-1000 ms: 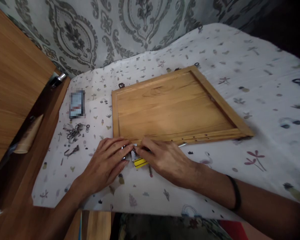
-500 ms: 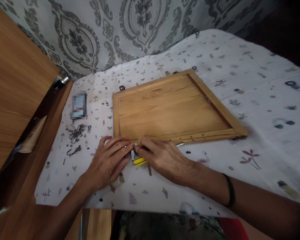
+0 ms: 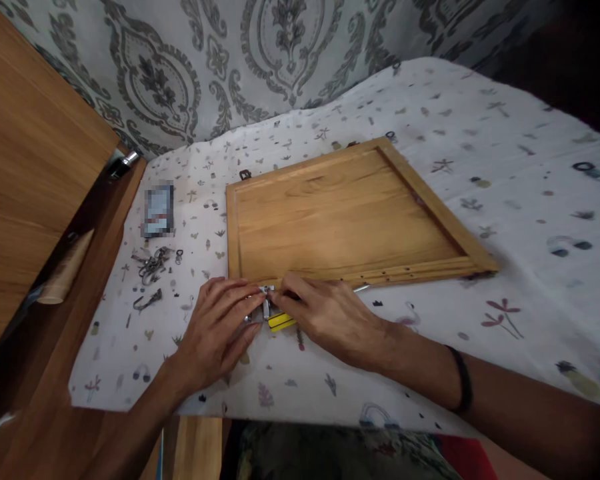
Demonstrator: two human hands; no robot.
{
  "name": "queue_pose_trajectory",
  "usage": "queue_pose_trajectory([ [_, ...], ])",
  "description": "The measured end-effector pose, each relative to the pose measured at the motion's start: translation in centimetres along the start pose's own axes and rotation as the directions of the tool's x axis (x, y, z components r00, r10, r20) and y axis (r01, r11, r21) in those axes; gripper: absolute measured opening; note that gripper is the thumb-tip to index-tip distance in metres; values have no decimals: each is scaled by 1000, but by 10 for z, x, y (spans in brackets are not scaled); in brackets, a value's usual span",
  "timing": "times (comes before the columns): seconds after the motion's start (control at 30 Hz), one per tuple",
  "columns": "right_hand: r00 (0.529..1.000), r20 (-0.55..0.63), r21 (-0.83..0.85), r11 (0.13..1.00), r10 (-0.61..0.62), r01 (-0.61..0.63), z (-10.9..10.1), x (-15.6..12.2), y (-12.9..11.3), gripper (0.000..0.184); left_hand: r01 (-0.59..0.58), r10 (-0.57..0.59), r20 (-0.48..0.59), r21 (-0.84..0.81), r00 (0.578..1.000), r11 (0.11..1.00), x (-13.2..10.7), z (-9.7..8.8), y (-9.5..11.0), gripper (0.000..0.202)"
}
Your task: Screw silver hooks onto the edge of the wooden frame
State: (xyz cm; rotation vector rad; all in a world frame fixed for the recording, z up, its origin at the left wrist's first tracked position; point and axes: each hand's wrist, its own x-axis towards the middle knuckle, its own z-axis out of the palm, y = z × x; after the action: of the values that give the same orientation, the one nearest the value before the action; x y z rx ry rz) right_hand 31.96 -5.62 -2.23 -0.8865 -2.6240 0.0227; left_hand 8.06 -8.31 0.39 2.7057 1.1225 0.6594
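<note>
A flat wooden frame panel (image 3: 340, 217) lies on a white patterned sheet (image 3: 480, 147). Both hands meet at the near edge of the panel. My left hand (image 3: 215, 330) has its fingers pressed together on a small silver metal fitting (image 3: 266, 301) at that edge. My right hand (image 3: 325, 317) is closed over a screwdriver with a yellow-and-black handle (image 3: 281, 323); its metal shaft (image 3: 361, 289) shows beyond the hand, along the panel's edge. A black band (image 3: 460, 387) circles my right wrist.
A heap of small metal hardware (image 3: 153, 263) and a small blurred packet (image 3: 158, 210) lie on the sheet left of the panel. A wooden cabinet side (image 3: 30, 167) stands at the left. Patterned fabric (image 3: 260, 53) hangs behind.
The view has shifted slightly. Both hands stay at the panel's near edge, with the left fingers working a little closer onto the metal fitting.
</note>
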Motion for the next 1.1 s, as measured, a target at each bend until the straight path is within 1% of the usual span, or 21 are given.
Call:
queue_pose_trajectory([
  [0.17,1000,-20,-17,1000,5,-5,0,0,0,20,-2,1,22,26,1000,1000,4,4,-3,49],
  [0.27,999,-42,-18,1000,8,-9,0,1,0,17,-20,19,35,37,999,999,6,3,-5,46],
  [0.43,998,-59,-7,1000,2,-2,0,1,0,17,-30,30,14,43,999,999,5,3,-5,43],
  [0.63,999,-45,5,1000,1,-1,0,0,0,15,-40,39,17,38,999,998,5,2,-6,40],
  [0.97,1000,-17,-14,1000,12,-13,0,1,0,18,-50,51,-16,41,999,998,2,5,-3,38],
  [1.1,1000,-17,-5,1000,13,-13,0,1,0,18,-79,86,-85,86,993,993,0,6,2,29],
])
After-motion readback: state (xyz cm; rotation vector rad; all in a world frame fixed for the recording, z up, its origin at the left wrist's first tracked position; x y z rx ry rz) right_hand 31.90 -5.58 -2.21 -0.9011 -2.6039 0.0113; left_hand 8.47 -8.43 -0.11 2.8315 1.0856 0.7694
